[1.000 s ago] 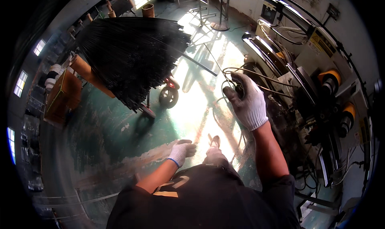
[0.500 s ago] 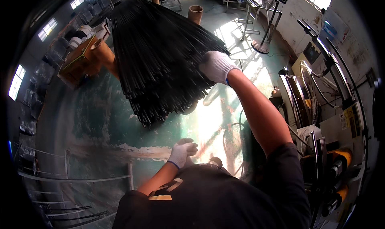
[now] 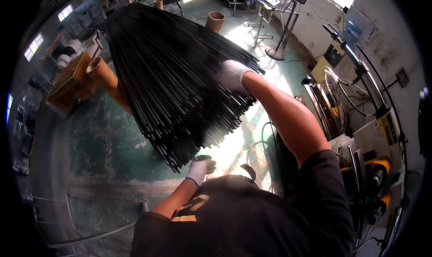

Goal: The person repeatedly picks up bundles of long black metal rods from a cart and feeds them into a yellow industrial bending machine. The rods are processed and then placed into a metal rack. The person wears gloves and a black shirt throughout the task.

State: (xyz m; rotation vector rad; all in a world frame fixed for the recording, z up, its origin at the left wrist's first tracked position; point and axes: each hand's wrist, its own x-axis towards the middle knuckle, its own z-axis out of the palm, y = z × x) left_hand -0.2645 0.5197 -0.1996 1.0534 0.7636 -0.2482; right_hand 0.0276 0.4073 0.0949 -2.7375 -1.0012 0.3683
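Note:
A large bundle of long, thin black rods (image 3: 157, 68) fans toward me, its uneven near ends in front of my body. Whether the rods are solid or hollow is too small to tell. On the bundle's right side, my right hand (image 3: 231, 76), in a white knitted glove, is closed on some of the rods; its fingertips are hidden among them. Just below the near rod ends is my left hand (image 3: 201, 169), also gloved. Its fingers are curled in, with nothing visible in them.
Brown cardboard tubes (image 3: 107, 79) stand left of and behind the bundle, near a brown box (image 3: 72, 83). A machine with cables (image 3: 330, 99) lines the right wall. A metal frame (image 3: 96, 233) sits low on the left; a stand (image 3: 283, 34) rises at the back right.
The rods' near ends have come closer to my body and my left hand. My right hand has stayed on the bundle's right side. My left hand's fingers look more curled.

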